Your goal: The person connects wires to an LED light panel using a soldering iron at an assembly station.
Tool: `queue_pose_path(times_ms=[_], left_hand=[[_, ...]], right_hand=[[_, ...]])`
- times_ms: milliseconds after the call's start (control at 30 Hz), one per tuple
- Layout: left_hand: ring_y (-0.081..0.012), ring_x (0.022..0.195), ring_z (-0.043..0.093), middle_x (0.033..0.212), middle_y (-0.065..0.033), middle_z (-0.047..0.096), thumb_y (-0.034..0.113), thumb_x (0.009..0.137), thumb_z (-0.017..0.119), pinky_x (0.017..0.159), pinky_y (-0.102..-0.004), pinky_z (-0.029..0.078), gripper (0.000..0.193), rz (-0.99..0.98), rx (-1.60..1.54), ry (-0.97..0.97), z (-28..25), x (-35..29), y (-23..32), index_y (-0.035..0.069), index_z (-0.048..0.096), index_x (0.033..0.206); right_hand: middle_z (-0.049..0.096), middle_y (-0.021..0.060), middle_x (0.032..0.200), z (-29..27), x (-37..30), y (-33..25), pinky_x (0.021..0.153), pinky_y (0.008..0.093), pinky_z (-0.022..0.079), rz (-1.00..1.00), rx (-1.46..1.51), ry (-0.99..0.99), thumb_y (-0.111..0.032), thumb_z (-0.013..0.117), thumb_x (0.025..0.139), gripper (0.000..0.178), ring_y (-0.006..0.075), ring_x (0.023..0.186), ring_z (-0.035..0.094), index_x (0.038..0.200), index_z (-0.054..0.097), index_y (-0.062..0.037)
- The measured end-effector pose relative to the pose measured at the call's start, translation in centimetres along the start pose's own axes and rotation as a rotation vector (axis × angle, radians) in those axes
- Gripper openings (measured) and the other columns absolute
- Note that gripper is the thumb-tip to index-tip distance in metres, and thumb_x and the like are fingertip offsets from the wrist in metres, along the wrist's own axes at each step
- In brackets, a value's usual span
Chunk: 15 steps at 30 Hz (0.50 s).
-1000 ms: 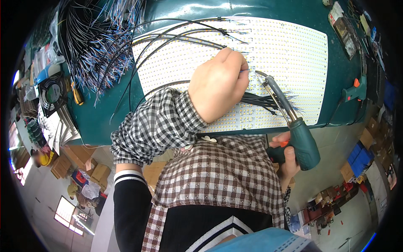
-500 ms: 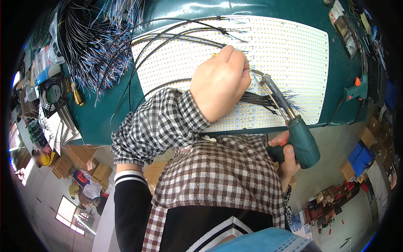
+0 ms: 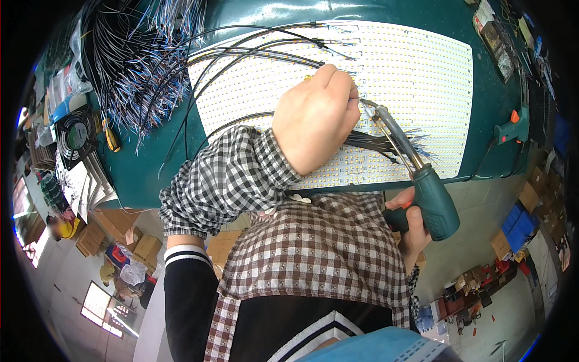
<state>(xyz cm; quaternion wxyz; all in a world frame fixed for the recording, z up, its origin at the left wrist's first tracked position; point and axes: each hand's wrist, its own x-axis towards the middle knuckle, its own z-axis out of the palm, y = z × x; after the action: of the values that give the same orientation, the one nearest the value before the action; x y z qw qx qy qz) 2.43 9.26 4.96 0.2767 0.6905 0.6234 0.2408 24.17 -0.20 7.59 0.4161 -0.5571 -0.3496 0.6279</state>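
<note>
A white board dotted with rows of small yellow LEDs (image 3: pixel 434 78) lies on the green tabletop. Over its middle, my left hand (image 3: pixel 315 120) pinches what looks like a thin wire; the fingers hide most of it. My right hand (image 3: pixel 415 235) grips the handle of a dark green soldering gun (image 3: pixel 437 205). The gun's bent tip reaches the board right beside my left fingertips. Black cables (image 3: pixel 259 54) run in from the left, some ending above my left hand and one passing behind it. A bundle of black wires with stripped ends (image 3: pixel 377 143) lies below the tip.
A large heap of black cables with blue and white ends (image 3: pixel 126 78) covers the upper left. A small fan (image 3: pixel 75 136) and a yellow-handled screwdriver (image 3: pixel 111 136) sit at the left. Another green soldering gun (image 3: pixel 512 128) rests at the right edge, below a dark, grimy tray (image 3: pixel 497 45).
Almost nothing differs. The soldering gun's body has shifted very slightly while its tip stays by my left fingertips.
</note>
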Motion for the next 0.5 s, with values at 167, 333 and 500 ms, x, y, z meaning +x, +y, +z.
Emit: queue_pose_path(times_ms=[167, 333, 500], left_hand=[[-0.0234, 0.061, 0.058, 0.074, -0.0087, 0.055, 0.004, 0.074, 0.060, 0.054, -0.0313, 0.047, 0.007, 0.012, -0.003, 0.006, 0.11, 0.09, -0.09, 0.004, 0.054, 0.078], [-0.0232, 0.062, 0.058, 0.074, -0.0085, 0.055, 0.004, 0.074, 0.060, 0.055, -0.0311, 0.047, 0.007, 0.007, 0.004, 0.003, 0.04, 0.00, -0.12, 0.004, 0.054, 0.078], [-0.0227, 0.062, 0.059, 0.075, -0.0084, 0.055, 0.005, 0.075, 0.060, 0.055, -0.0307, 0.048, 0.007, 0.000, 0.001, -0.016, -0.01, 0.08, -0.04, 0.004, 0.054, 0.078]], right_hand=[[0.059, 0.0125, 0.082, -0.11, -0.02, 0.02, 0.069, 0.0326, 0.051, 0.002, 0.011, -0.003, -0.019, 0.062, 0.082, 0.030, 0.0202, 0.073, 0.059, 0.098, 0.054, 0.0063], [0.058, 0.0126, 0.082, -0.16, 0.00, 0.27, 0.069, 0.0326, 0.051, -0.020, 0.036, -0.014, -0.017, 0.061, 0.082, 0.030, 0.0202, 0.073, 0.059, 0.098, 0.054, 0.0067], [0.058, 0.0125, 0.082, -0.20, -0.14, 0.10, 0.069, 0.0325, 0.051, -0.020, 0.022, 0.007, -0.020, 0.062, 0.082, 0.032, 0.0200, 0.073, 0.059, 0.098, 0.054, 0.0069]])
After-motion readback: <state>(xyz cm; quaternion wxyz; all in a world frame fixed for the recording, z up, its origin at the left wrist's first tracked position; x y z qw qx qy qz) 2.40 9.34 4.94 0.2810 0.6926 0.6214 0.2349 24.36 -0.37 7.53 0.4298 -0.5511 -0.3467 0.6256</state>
